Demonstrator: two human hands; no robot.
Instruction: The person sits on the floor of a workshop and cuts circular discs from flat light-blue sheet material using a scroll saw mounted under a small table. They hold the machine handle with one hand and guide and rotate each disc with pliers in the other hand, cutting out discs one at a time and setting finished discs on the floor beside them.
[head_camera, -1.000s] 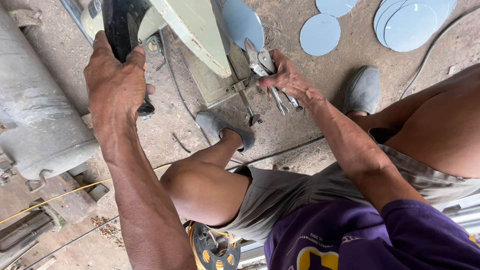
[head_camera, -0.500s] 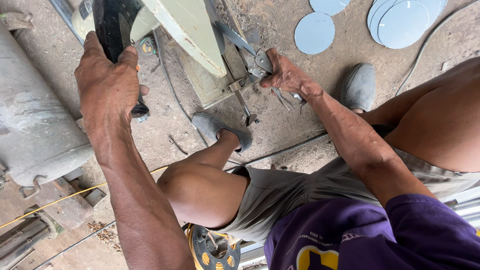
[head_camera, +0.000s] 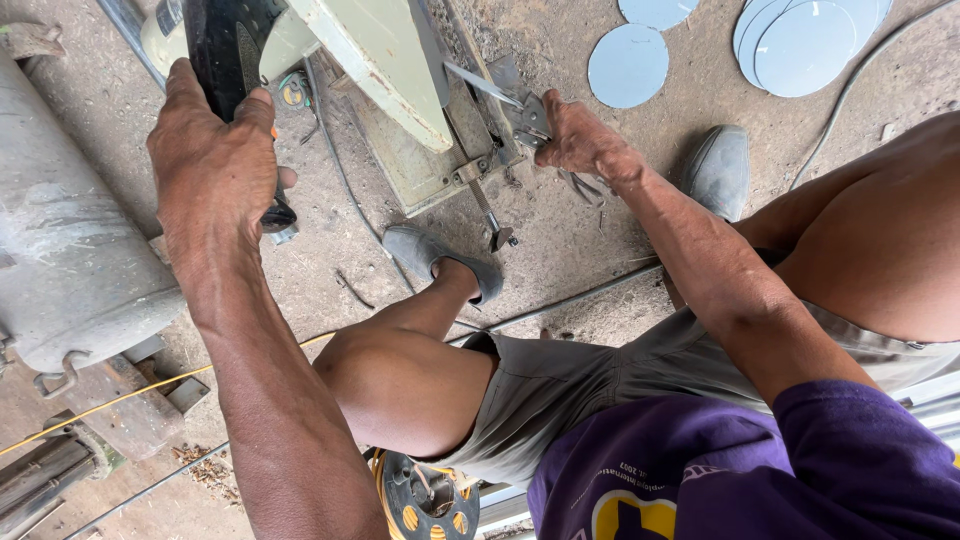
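We have a single view, worn on the person's head, looking steeply down past the purple shirt (head_camera: 760, 470) and bent knees to the concrete floor (head_camera: 560, 240). Both forearms sit near; the floor fills the background.

Rough metal workshop, work done at floor level. Bare concrete floor (head_camera: 600, 250) under me, dusty, gritty, cracked. Pale green cut-off machine (head_camera: 390, 70) sits straight on floor, my left hand (head_camera: 215, 160) wrapped round its black handle (head_camera: 225, 50). Cut blue-grey metal discs (head_camera: 628, 66) lie scattered on floor near top edge, more stacked toward top right corner. Big grey steel tank (head_camera: 60, 230) lies at left edge. Cables (head_camera: 330, 150) trail across floor; yellow cord reel (head_camera: 425, 495) beneath my knee.
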